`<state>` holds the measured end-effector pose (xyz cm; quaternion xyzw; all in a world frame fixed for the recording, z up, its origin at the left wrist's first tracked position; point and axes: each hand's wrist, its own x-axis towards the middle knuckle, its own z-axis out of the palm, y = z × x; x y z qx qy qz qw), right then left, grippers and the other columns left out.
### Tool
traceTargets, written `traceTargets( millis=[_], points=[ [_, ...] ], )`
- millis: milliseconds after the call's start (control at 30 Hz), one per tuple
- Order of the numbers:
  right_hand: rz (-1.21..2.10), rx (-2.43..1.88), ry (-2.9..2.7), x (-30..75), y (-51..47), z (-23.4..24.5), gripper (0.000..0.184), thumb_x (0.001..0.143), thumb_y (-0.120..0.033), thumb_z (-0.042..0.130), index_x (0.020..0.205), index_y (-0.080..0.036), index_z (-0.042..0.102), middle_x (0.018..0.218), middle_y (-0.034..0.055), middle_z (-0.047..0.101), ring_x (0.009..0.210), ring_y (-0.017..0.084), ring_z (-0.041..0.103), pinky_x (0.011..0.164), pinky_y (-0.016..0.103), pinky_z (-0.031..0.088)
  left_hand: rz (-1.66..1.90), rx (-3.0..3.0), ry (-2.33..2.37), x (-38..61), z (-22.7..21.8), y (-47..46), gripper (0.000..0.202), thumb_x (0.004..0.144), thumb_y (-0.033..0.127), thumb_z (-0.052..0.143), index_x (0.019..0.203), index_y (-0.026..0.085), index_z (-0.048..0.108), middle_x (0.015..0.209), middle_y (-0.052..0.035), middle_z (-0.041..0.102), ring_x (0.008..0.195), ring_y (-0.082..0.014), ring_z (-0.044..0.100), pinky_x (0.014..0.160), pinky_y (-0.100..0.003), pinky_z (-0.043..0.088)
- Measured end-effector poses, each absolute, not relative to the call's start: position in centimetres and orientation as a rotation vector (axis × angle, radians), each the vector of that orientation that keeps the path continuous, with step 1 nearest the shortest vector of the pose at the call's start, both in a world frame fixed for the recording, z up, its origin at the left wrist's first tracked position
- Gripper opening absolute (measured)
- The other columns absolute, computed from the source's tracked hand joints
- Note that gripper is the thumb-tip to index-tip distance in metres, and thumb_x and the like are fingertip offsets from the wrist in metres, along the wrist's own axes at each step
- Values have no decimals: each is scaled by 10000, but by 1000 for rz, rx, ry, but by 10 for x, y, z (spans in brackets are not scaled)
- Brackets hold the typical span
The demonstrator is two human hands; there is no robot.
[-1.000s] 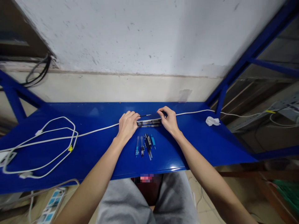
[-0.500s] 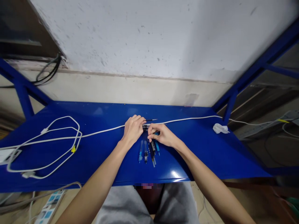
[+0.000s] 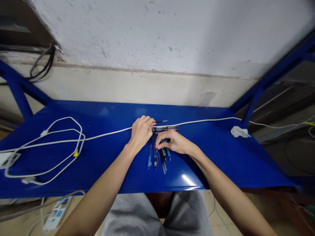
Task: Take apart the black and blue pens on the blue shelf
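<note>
On a blue metal shelf, my left hand rests with curled fingers on the end of a row of pens lying crosswise, and a thin black refill sticks out beside its fingers. My right hand hovers over a small cluster of pen parts nearer me, with fingers pinched on a blue-tipped piece. The cluster holds clear barrels with blue and black ends.
A white cable runs across the shelf behind my hands and loops in a coil at the left. A crumpled white scrap lies at the right by a blue upright. A power strip lies on the floor below left.
My right hand left the right end of the pen row and came down to the cluster of pen parts, closing on a blue-tipped piece. The left hand stayed put.
</note>
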<state>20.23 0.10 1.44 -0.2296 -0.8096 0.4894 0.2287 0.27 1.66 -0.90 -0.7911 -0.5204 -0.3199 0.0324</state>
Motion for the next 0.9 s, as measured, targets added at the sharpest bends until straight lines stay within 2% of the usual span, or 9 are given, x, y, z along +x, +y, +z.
traceTargets(
  millis=[133,300,400,467,533,633,767,900],
  points=[
    [1240,-618,-2361,202,0,16,51,884,-177,762,847,-185,795,912,45,691,847,168,653,818,279,511,-975,-2434,-1622,4,-8,17,216,994,154,511,895,207,694,863,-30,698,860,-215,590,756,-346,430],
    [1248,-613,-2415,201,-1,14,42,883,-218,776,889,-193,809,915,41,680,843,162,642,811,267,490,-969,-2437,-1619,4,-9,18,224,1000,157,503,889,210,690,858,-32,697,859,-216,593,752,-347,423],
    [1179,-743,-2356,208,4,20,215,819,-298,848,994,-184,799,843,19,676,769,151,611,750,254,465,-995,-2426,-1613,4,-9,18,225,1001,157,502,885,211,686,865,-34,702,869,-216,598,751,-344,426],
    [1056,-926,-2285,217,8,26,240,850,-334,818,1023,-172,783,796,5,660,726,139,577,721,251,442,-1019,-2424,-1603,4,-9,18,214,1007,174,508,890,206,684,869,-36,704,869,-214,602,754,-342,433],
    [985,-1055,-2256,227,12,33,186,913,-326,738,1011,-171,769,815,9,669,728,133,567,715,249,440,-1042,-2429,-1589,6,-8,17,205,1013,191,512,900,201,682,868,-39,704,863,-213,604,757,-342,439],
    [1161,-1115,-2231,238,15,37,182,931,-317,676,1029,-175,732,833,10,674,672,120,564,627,230,469,-1063,-2448,-1567,10,-7,16,203,1016,196,509,905,197,680,865,-44,702,857,-213,606,757,-346,443],
    [1473,-1112,-2112,240,13,34,177,918,-282,640,1025,-151,690,675,-13,643,565,118,606,533,214,510,-1090,-2468,-1531,12,-7,15,207,1019,204,502,911,194,677,869,-50,700,854,-213,604,759,-353,448],
    [1515,-1217,-2065,240,12,29,154,908,-297,664,921,-144,674,626,13,691,470,118,624,469,202,510,-1134,-2480,-1475,12,-7,15,229,1038,224,479,921,193,674,865,-47,692,848,-207,599,762,-349,446]
  ],
)
